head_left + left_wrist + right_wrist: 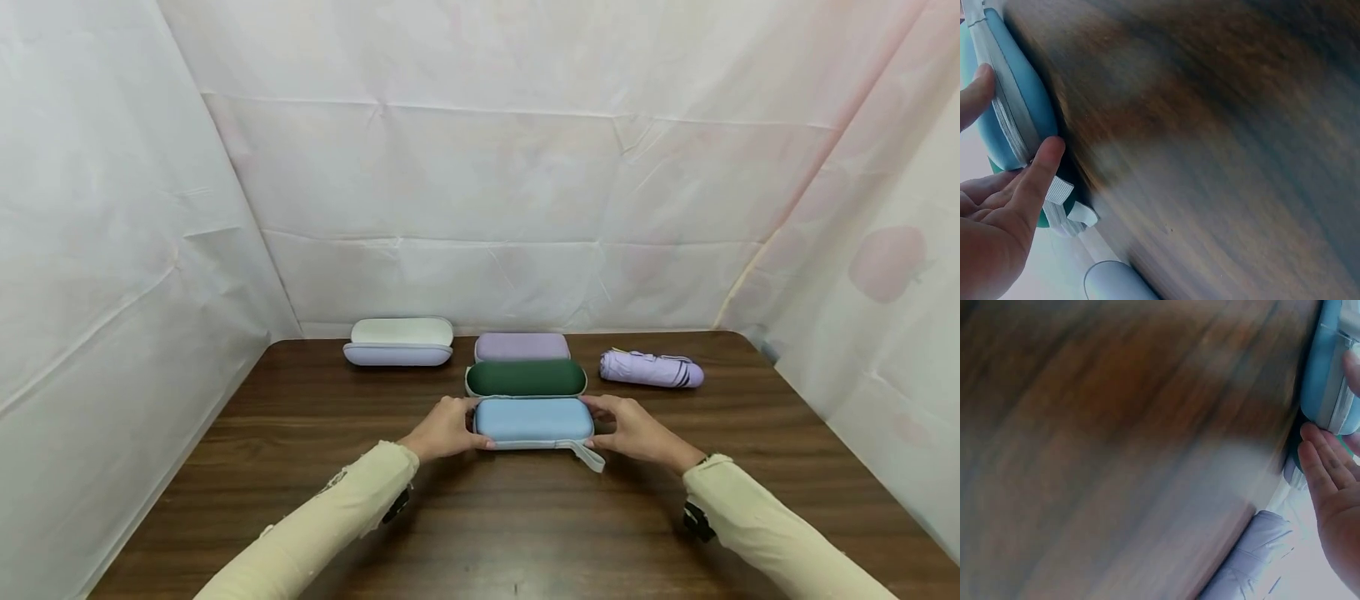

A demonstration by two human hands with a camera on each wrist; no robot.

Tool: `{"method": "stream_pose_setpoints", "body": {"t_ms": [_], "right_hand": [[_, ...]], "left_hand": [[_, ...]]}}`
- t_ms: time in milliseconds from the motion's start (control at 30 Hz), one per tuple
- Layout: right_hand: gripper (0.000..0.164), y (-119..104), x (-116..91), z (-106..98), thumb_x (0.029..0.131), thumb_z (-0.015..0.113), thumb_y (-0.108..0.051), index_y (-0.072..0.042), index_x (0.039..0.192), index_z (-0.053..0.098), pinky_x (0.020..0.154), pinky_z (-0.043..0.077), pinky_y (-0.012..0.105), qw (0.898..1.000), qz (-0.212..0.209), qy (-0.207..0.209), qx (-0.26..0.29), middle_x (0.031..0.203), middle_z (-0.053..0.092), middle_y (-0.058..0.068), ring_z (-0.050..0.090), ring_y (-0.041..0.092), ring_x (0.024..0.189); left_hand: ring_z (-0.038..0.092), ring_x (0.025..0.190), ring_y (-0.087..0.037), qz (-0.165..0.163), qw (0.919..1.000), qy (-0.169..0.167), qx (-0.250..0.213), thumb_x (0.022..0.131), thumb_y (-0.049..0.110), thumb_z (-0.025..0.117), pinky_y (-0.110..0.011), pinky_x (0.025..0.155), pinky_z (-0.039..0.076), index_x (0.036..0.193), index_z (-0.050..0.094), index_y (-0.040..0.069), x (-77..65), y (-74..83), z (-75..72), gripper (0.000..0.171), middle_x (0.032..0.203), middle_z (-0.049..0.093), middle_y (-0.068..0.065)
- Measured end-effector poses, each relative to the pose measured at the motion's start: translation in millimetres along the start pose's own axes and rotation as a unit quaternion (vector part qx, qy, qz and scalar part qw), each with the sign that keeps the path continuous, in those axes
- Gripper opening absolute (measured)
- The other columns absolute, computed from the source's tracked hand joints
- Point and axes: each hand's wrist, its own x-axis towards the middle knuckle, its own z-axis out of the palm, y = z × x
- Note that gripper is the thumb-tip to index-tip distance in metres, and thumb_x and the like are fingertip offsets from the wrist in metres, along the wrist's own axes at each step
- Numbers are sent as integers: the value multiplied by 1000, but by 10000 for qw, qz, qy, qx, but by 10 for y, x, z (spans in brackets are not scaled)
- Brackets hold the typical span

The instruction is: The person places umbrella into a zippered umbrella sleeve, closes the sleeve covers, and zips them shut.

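A light blue zip-up glasses case (pixel 534 418) with a grey zip band and a wrist strap (pixel 587 456) lies in front of a dark green case (pixel 525 377). My left hand (pixel 447 429) grips its left end, the thumb on the front side and the fingers around the end. At the right end, my right hand (pixel 630 429) holds it the same way. In the left wrist view the blue case (pixel 1015 94) sits at the left edge, between thumb and fingertips. The right wrist view cuts off much of the blue case (pixel 1325 375) and the thumb.
Behind the green case is a lilac case (pixel 522 346). To the back left stands an open case (pixel 397 355) with a pale lid raised. A folded lilac umbrella (pixel 651 369) lies at the back right of the wooden table (pixel 525 533). Pale curtains (pixel 480 183) surround the table.
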Motion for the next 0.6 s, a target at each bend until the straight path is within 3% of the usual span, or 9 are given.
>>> {"method": "stream_pose_setpoints", "body": {"t_ms": [233, 433, 600], "right_hand": [[64, -8, -14, -118, 80, 76, -7, 12, 133, 45, 88, 47, 47, 9985, -47, -375, -401, 126, 54, 26, 54, 40, 113], [53, 39, -26, -359, 79, 74, 0, 11, 126, 52, 91, 42, 53, 9917, -217, -137, -1263, 121, 57, 25, 53, 41, 113], [50, 119, 13, -626, 80, 71, 3, 12, 125, 52, 92, 40, 56, 9831, -43, 136, -1823, 122, 55, 27, 50, 43, 115]], "left_hand": [[64, 92, -18, -88, 9999, -85, -69, 76, 33, 81, -32, 78, 51, 122, 60, -3, -1, -86, -235, 62, 105, 67, -12], [62, 103, -25, -547, 9940, 247, 915, 85, 32, 73, -41, 87, 47, 120, 64, 3, 31, -207, -671, 47, 112, 66, -10], [53, 117, -33, -640, 9855, 428, 1515, 91, 20, 65, -47, 95, 42, 126, 59, 1, 88, -405, -1006, 40, 125, 59, -15]]}}
